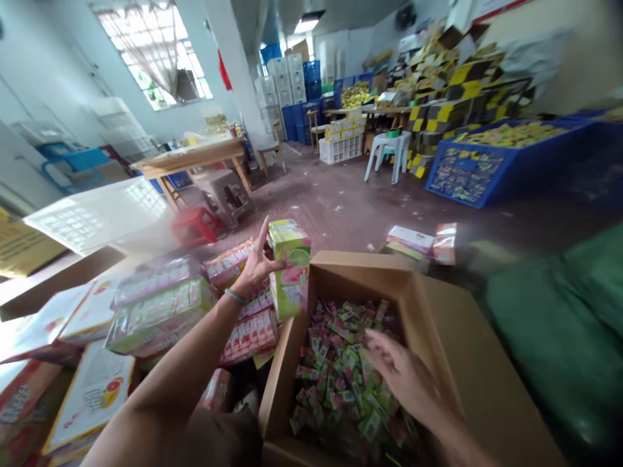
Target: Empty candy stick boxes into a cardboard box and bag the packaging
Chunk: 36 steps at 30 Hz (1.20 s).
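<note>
My left hand [257, 264], with a pale band at its wrist, grips a green and pink printed box [293, 275] from its left side. The box stands upright beside the far left rim of an open cardboard carton [363, 267]. Inside the carton lie many small green and pink packets [341, 363] in a loose heap. Above this heap hovers my right hand [394, 363], somewhat blurred, its fingers extended and no object visible in them. Left of the carton, several pink packs in clear wrap [250, 337] lie partly behind my left forearm.
Stacked fruit-printed boxes [92, 389] and a wrapped green pack [160, 318] crowd the left. Two small boxes, one white and purple [411, 239], one orange [445, 243], lie beyond the carton. A green cover [559, 337] bulges at right; a red stool [197, 225] stands ahead.
</note>
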Tool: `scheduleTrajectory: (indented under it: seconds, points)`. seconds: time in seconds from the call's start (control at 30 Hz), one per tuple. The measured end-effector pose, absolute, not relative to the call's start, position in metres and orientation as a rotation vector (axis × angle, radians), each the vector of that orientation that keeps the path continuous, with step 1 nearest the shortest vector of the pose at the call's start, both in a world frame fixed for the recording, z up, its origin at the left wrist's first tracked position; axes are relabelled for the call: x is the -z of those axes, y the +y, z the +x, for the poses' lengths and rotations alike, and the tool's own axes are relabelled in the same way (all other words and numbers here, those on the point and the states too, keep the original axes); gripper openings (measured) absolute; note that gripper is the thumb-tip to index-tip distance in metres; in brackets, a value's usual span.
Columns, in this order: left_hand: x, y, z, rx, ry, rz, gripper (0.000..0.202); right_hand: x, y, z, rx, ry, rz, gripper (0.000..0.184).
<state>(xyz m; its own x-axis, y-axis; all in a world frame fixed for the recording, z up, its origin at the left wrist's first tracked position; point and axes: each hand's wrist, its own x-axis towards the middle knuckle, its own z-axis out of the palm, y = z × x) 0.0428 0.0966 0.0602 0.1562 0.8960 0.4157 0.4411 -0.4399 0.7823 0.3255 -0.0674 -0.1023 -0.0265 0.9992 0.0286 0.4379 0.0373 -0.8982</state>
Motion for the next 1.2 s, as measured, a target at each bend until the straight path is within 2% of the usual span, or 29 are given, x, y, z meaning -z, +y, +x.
scheduleTrajectory:
  seconds: [0.1, 0.17, 0.23, 0.4, 0.5, 0.63, 0.77, 0.87, 0.97, 1.03, 1.13, 1.2]
  points:
    - [-0.046, 0.028, 0.075, -1.121, 0.887, 1.349, 0.088, 0.069, -0.069, 0.317, -1.141, -1.306, -1.281, 0.072]
    - [-0.02, -0.008, 0.092, -1.004, 0.84, 1.018, 0.074, 0.059, -0.076, 0.308, -1.364, -1.174, -1.04, 0.073]
    - [0.008, -0.034, 0.102, -0.956, 0.813, 0.82, 0.067, 0.059, -0.085, 0.298, -1.582, -1.039, -0.841, 0.073]
    - [0.053, -0.05, 0.096, -0.781, 0.778, 0.597, 0.075, 0.071, -0.097, 0.28, -1.776, -0.822, -0.794, 0.07]
    - [0.063, -0.047, 0.088, -0.734, 0.761, 0.553, 0.079, 0.07, -0.093, 0.278, -1.825, -0.727, -0.843, 0.062]
    - [0.064, -0.043, 0.083, -0.762, 0.741, 0.508, 0.075, 0.066, -0.079, 0.278, -1.888, -0.661, -0.891, 0.051]
    - [0.055, -0.039, 0.08, -0.766, 0.77, 0.507, 0.071, 0.074, -0.064, 0.28, -1.772, -0.759, -0.993, 0.056]
    - [0.045, -0.034, 0.077, -0.816, 0.817, 0.702, 0.073, 0.084, -0.055, 0.291, -1.463, -0.915, -1.324, 0.059]
    - [0.037, -0.028, 0.078, -0.871, 0.856, 1.028, 0.095, 0.09, -0.048, 0.304, -1.164, -0.92, -1.654, 0.063]
    - [0.035, -0.024, 0.081, -0.856, 0.83, 1.141, 0.102, 0.091, -0.047, 0.309, -1.173, -0.851, -1.619, 0.064]
    - [0.038, -0.02, 0.088, -0.822, 0.803, 1.087, 0.079, 0.084, -0.049, 0.315, -1.217, -0.805, -1.53, 0.063]
    - [0.041, -0.019, 0.091, -0.82, 0.829, 1.078, 0.071, 0.078, -0.051, 0.319, -1.063, -0.889, -1.699, 0.065]
